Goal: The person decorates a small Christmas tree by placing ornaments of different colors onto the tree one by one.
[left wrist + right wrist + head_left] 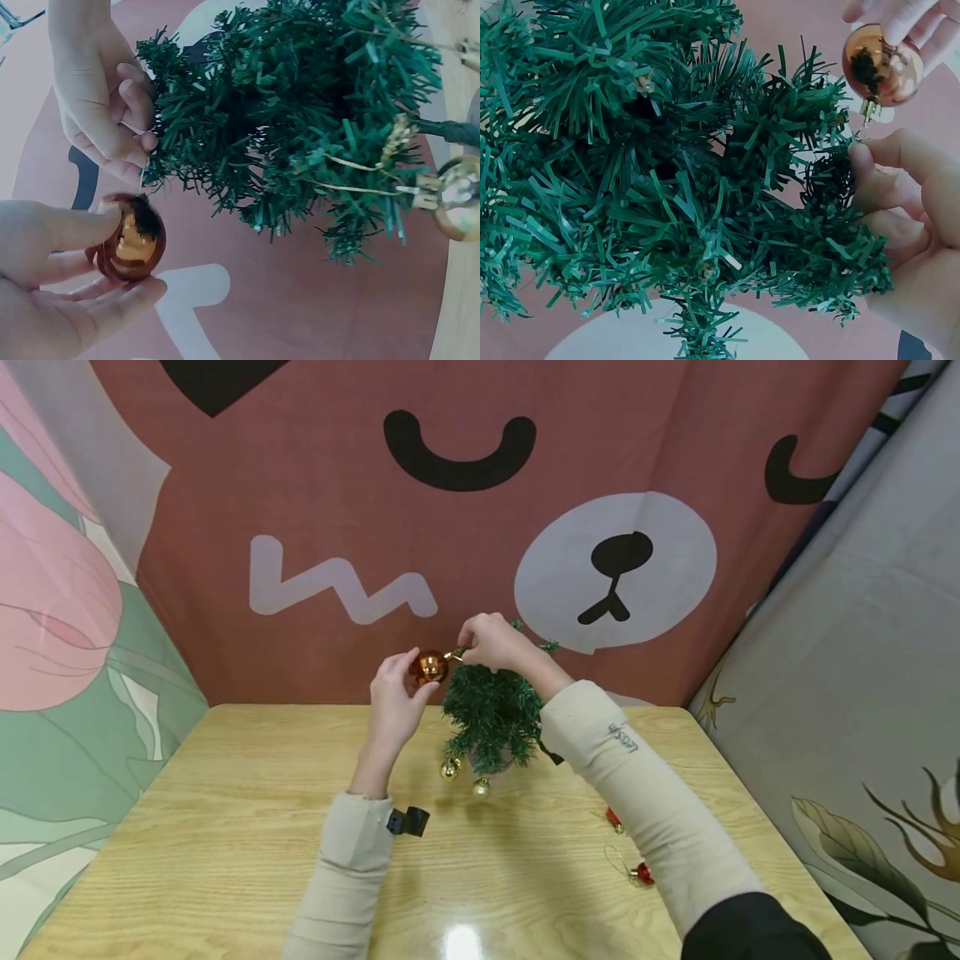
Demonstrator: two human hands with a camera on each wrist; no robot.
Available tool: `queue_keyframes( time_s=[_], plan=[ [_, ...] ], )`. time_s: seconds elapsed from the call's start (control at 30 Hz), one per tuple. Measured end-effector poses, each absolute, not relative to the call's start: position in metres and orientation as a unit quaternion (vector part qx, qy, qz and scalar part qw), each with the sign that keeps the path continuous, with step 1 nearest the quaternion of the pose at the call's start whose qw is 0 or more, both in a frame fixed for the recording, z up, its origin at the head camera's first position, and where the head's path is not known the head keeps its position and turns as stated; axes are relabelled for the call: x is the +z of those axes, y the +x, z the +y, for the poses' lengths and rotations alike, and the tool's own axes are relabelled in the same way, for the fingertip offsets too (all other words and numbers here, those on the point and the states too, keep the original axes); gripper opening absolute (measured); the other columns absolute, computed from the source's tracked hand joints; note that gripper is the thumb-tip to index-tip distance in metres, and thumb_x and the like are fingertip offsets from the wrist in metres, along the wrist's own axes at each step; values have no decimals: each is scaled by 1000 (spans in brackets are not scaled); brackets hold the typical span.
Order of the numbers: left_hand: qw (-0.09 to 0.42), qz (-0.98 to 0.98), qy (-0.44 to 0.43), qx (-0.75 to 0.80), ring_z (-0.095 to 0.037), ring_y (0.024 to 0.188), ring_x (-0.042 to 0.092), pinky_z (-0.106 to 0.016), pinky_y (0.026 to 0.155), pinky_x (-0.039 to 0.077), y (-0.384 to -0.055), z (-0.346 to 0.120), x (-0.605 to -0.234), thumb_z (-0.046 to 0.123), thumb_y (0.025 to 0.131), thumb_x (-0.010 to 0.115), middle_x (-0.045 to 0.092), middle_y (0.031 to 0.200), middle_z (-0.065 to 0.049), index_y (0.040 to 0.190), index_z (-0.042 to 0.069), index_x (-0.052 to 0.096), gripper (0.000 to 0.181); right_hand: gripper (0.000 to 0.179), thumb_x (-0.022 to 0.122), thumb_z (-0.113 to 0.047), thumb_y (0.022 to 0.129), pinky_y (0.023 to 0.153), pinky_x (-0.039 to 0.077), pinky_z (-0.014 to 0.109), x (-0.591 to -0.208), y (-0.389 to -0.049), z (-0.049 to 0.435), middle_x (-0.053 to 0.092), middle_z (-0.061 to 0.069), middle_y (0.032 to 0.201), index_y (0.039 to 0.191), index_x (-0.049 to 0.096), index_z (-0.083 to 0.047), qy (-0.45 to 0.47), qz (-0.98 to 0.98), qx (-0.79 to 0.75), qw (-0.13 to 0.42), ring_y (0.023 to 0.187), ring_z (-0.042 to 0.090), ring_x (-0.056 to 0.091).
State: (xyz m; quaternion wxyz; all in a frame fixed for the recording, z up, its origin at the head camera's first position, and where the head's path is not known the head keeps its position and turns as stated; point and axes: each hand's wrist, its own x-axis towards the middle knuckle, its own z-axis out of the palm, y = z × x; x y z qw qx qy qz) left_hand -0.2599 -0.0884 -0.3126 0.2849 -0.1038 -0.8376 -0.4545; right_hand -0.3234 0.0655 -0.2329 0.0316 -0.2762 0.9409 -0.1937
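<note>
A shiny copper-orange Christmas bauble (431, 667) is pinched between the thumb and fingers of my left hand (396, 700), just left of the tree's upper part. My right hand (492, 643) reaches across the top of the small green artificial Christmas tree (491, 714). Its thumb and forefinger pinch the thin hanging cord (142, 178) above the bauble's gold cap (871, 109), close against a branch tip. Two gold baubles, one shiny (450, 768) and one paler (482, 787), hang low on the tree. The tree's pot is mostly hidden by branches.
Two red ornaments, one nearer the tree (614, 819) and one closer to me (642, 873), lie on the wooden table (247, 827), partly behind my right sleeve. A printed cloth (337, 485) hangs behind the table, with more patterned cloths at both sides.
</note>
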Motion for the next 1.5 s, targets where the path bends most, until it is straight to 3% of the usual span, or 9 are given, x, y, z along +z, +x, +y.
queue_keyframes(
  time_s=[0.2, 0.43, 0.77, 1.03, 1.5],
  plan=[
    [273, -842, -100, -454, -35, 100, 49, -38, 75, 47, -261, -87, -318, 8, 79, 67, 48, 117, -24, 123, -6, 50, 49, 22, 55, -7, 87, 46, 45, 25, -235, -325, 70, 63, 12, 84, 107, 61, 1, -270, 938, -214, 33, 40, 9, 47],
    [265, -846, -100, -451, -34, 88, 51, -40, 71, 45, -261, -85, -323, 9, 79, 68, 50, 115, -25, 123, -5, 49, 50, 19, 55, -8, 87, 47, 46, 25, -235, -323, 71, 64, 12, 86, 101, 64, 0, -268, 939, -214, 13, 40, 11, 49],
    [245, -849, -100, -457, -33, 87, 54, -38, 70, 49, -259, -84, -334, 10, 78, 69, 51, 111, -24, 123, -5, 49, 51, 16, 55, -10, 88, 57, 48, 26, -240, -320, 69, 62, 9, 92, 97, 66, -2, -265, 944, -194, -21, 62, 18, 59],
    [230, -852, -97, -460, -31, 87, 55, -37, 70, 50, -261, -82, -340, 10, 78, 69, 53, 109, -23, 123, -6, 48, 52, 16, 55, -8, 88, 51, 48, 23, -241, -319, 70, 63, 11, 88, 99, 66, -1, -276, 941, -195, -31, 49, 14, 56],
    [223, -861, -101, -445, -32, 89, 58, -39, 68, 49, -265, -79, -347, 11, 78, 69, 58, 103, -23, 120, -9, 49, 50, 18, 56, -9, 88, 51, 48, 23, -243, -319, 72, 63, 10, 86, 102, 65, -2, -280, 940, -190, -28, 48, 14, 55]
  ],
)
